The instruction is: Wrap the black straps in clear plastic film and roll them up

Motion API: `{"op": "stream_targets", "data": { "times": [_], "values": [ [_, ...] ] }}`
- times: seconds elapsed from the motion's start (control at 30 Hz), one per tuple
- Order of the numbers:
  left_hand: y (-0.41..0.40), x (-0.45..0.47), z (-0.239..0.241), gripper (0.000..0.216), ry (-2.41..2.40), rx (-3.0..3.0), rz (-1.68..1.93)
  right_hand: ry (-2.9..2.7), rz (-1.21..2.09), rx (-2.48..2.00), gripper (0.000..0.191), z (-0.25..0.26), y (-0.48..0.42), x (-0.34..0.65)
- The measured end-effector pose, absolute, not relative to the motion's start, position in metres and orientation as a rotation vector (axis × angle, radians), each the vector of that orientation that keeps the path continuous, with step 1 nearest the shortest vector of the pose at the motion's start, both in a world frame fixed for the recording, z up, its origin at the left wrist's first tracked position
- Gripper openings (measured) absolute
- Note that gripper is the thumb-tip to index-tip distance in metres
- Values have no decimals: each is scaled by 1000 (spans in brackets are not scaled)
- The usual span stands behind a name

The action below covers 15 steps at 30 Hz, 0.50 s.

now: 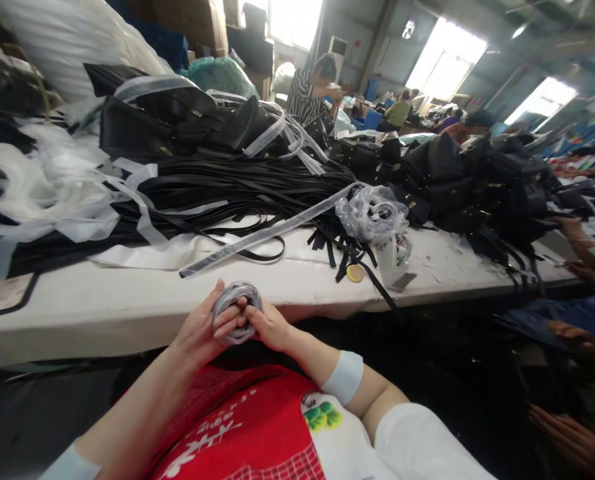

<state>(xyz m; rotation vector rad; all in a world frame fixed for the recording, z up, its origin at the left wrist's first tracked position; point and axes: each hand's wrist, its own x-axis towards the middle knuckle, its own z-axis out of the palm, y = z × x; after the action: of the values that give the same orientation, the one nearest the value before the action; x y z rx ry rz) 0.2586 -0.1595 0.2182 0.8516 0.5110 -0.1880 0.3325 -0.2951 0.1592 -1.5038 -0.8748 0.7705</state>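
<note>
Both my hands meet just below the front edge of the white table (127,300). Between them is a small rolled coil of clear plastic strip (236,308). My left hand (202,330) wraps its fingers round the coil from the left. My right hand (270,325) pinches the coil from the right, thumb on top. A long clear plastic strip (272,230) lies loose on the table just beyond my hands. Behind it spreads a big bundle of black straps (217,187).
Black handbags (457,173) pile up on the right of the table and more bags (177,113) at the back left. A crumpled clear plastic wad (372,213) lies mid-table. White sheeting (32,193) covers the left. Another person's hands (582,247) work at the right; further people sit behind.
</note>
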Motion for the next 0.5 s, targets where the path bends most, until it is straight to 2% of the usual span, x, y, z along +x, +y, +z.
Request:
{"op": "stream_targets", "data": {
  "times": [0.07, 0.17, 0.23, 0.33, 0.43, 0.5],
  "values": [
    [-164, 257, 213, 49, 554, 819, -114, -790, 822, -1440, 61, 158, -294, 331],
    [-161, 253, 194, 40, 637, 961, -58, -940, 898, -1468, 48, 172, -309, 348],
    [-160, 251, 182, 42, 627, 1201, -25, -1167, 1038, -1653, 41, 186, -324, 360],
    [-169, 250, 175, 48, 358, 1680, -118, -1458, 1252, -1966, 36, 199, -335, 367],
    [-186, 253, 178, 44, 122, 2031, -220, -1552, 1166, -1958, 28, 198, -339, 364],
    [-191, 257, 176, 44, 137, 2098, -188, -1453, 1085, -1932, 30, 194, -343, 362]
  ]
}}
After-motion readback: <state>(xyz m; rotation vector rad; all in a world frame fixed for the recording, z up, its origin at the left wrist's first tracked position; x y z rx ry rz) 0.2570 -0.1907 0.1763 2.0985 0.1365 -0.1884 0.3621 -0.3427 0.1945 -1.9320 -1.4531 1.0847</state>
